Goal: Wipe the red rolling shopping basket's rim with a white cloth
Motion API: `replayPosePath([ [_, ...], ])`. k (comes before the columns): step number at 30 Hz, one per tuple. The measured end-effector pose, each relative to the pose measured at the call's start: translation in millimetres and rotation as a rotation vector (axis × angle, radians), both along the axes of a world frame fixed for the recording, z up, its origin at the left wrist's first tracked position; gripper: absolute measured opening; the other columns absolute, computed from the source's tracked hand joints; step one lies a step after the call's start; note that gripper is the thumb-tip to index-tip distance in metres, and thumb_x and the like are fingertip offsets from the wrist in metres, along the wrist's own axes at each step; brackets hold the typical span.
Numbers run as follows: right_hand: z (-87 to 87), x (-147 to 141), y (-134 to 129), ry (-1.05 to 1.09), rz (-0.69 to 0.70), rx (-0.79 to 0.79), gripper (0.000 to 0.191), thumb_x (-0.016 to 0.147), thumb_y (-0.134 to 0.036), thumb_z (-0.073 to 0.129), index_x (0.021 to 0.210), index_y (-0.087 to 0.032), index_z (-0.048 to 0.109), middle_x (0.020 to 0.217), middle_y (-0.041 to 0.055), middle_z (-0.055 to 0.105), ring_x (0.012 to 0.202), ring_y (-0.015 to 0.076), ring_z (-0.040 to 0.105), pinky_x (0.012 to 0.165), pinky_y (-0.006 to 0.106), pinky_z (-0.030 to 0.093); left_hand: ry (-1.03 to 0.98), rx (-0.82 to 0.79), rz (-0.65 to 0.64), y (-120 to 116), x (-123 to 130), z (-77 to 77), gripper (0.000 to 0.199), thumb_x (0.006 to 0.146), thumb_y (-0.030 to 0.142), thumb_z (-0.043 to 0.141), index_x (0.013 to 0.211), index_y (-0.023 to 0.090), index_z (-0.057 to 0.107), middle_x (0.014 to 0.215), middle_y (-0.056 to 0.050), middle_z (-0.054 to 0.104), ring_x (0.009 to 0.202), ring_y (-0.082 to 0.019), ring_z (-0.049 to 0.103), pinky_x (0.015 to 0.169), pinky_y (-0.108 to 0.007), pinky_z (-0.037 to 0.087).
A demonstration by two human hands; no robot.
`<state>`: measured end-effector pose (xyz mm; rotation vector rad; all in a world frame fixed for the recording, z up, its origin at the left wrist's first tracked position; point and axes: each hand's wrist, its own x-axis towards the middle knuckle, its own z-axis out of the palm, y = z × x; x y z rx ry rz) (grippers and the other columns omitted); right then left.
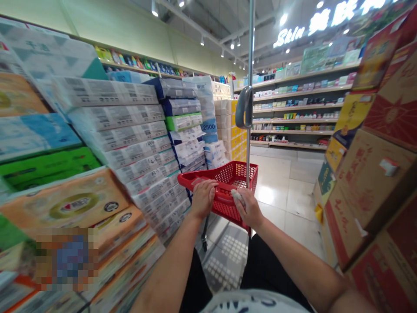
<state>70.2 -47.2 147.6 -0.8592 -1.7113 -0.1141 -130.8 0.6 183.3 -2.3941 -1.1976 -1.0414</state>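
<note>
Ahead of me is a red plastic shopping cart [228,211] with a perforated basket that has nothing visible in it. My left hand [204,198] is wrapped over the left part of its red handle [223,188]. On the right part of the handle rests my right hand [248,208], its fingers curled around something small and whitish [237,196] against the handle. A tall metal pole [250,52] rises from the cart, with a grey loop-shaped piece [244,108] attached to it.
Stacked tissue packs [130,121] line the left side, close to the cart. Cardboard cartons [374,174] are piled on the right. A tiled floor [276,191] leads to shelves of small goods [299,104] at the back.
</note>
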Motion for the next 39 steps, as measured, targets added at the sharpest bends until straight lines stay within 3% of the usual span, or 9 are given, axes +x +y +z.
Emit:
replayPosePath([
  [7, -11.9, -17.3, -17.2, -0.017, 0.047, 0.100, 0.037, 0.090, -0.020, 0.046, 0.127, -0.022, 0.047, 0.121, 0.0112, 0.058, 0.115, 0.0221, 0.054, 0.097, 0.043, 0.046, -0.118, 0.116, 0.215, -11.0, -6.7, -4.5, 0.036, 0.095, 0.030, 0.035, 0.126, 0.024, 0.052, 0.141, -0.009, 0.042, 0.133, -0.026, 0.033, 0.108, -0.050, 0.028],
  [10, -6.8, -17.1, -15.3, -0.034, 0.066, 0.127, 0.037, 0.088, -0.020, 0.047, 0.125, -0.021, 0.047, 0.124, 0.0126, 0.057, 0.116, 0.0228, 0.053, 0.096, 0.043, 0.046, -0.165, 0.133, 0.123, -28.4, 7.7, -10.2, 0.038, 0.096, 0.027, 0.031, 0.130, 0.022, 0.047, 0.140, -0.011, 0.043, 0.132, -0.024, 0.036, 0.108, -0.048, 0.032],
  [12, 7.0, -15.8, -8.6, -0.059, 0.040, 0.019, 0.026, 0.086, -0.021, 0.050, 0.112, -0.021, 0.054, 0.107, 0.0095, 0.064, 0.099, 0.0211, 0.061, 0.084, 0.036, 0.051, -0.065, 0.078, -0.033, -36.8, 18.7, -15.9, 0.037, 0.097, 0.025, 0.027, 0.127, 0.023, 0.049, 0.126, -0.008, 0.056, 0.124, -0.020, 0.046, 0.106, -0.045, 0.036],
  [16, 36.8, -17.1, 7.5, -0.194, -0.039, -0.357, 0.009, 0.083, -0.020, 0.052, 0.077, -0.022, 0.058, 0.062, -0.0023, 0.062, 0.056, 0.0137, 0.058, 0.055, 0.024, 0.046, -0.045, 0.080, -0.034, -33.5, 29.8, -27.2, 0.032, 0.096, 0.026, 0.029, 0.113, 0.020, 0.055, 0.108, -0.008, 0.063, 0.115, -0.022, 0.052, 0.106, -0.047, 0.038],
  [18, 34.1, -19.7, 10.4, -0.196, -0.026, -0.337, 0.009, 0.083, -0.019, 0.052, 0.083, -0.021, 0.060, 0.070, -0.0003, 0.065, 0.064, 0.0152, 0.062, 0.061, 0.025, 0.049, -0.056, 0.106, -0.026, -26.0, 29.2, -30.2, 0.031, 0.095, 0.026, 0.029, 0.113, 0.019, 0.054, 0.109, -0.009, 0.062, 0.114, -0.022, 0.053, 0.105, -0.048, 0.039],
  [23, -7.8, -20.6, 2.8, -0.038, 0.010, 0.123, 0.039, 0.087, -0.016, 0.046, 0.126, -0.019, 0.048, 0.127, 0.0135, 0.055, 0.121, 0.0238, 0.050, 0.101, 0.045, 0.043, -0.079, 0.081, -0.063, -13.0, 24.2, -30.9, 0.030, 0.095, 0.021, 0.030, 0.112, 0.019, 0.055, 0.115, -0.007, 0.062, 0.121, -0.020, 0.048, 0.109, -0.047, 0.036],
  [29, -10.5, -14.6, 10.6, -0.072, 0.055, 0.027, 0.042, 0.086, -0.014, 0.048, 0.128, -0.022, 0.049, 0.122, 0.0101, 0.060, 0.117, 0.0209, 0.055, 0.099, 0.040, 0.048, -0.134, 0.043, -0.068, -9.3, 24.2, -25.5, 0.032, 0.094, 0.018, 0.028, 0.099, 0.018, 0.059, 0.112, -0.006, 0.064, 0.128, -0.020, 0.043, 0.111, -0.051, 0.033],
  [34, -23.6, -16.0, 15.3, -0.110, 0.087, 0.206, 0.051, 0.087, -0.012, 0.050, 0.136, -0.022, 0.045, 0.142, 0.0110, 0.045, 0.133, 0.0244, 0.039, 0.107, 0.048, 0.041, -0.156, -0.002, 0.021, -12.7, 31.3, -19.1, 0.033, 0.094, 0.019, 0.028, 0.092, 0.019, 0.061, 0.109, -0.006, 0.065, 0.124, -0.022, 0.047, 0.111, -0.053, 0.032],
  [39, -22.3, -23.9, 13.3, -0.085, 0.089, 0.056, 0.051, 0.090, -0.020, 0.051, 0.140, -0.022, 0.041, 0.140, 0.0108, 0.047, 0.131, 0.0240, 0.042, 0.109, 0.047, 0.039, -0.161, 0.010, 0.003, -11.3, 32.9, -17.3, 0.034, 0.094, 0.018, 0.027, 0.092, 0.019, 0.061, 0.102, -0.006, 0.067, 0.110, -0.019, 0.057, 0.114, -0.051, 0.029],
])
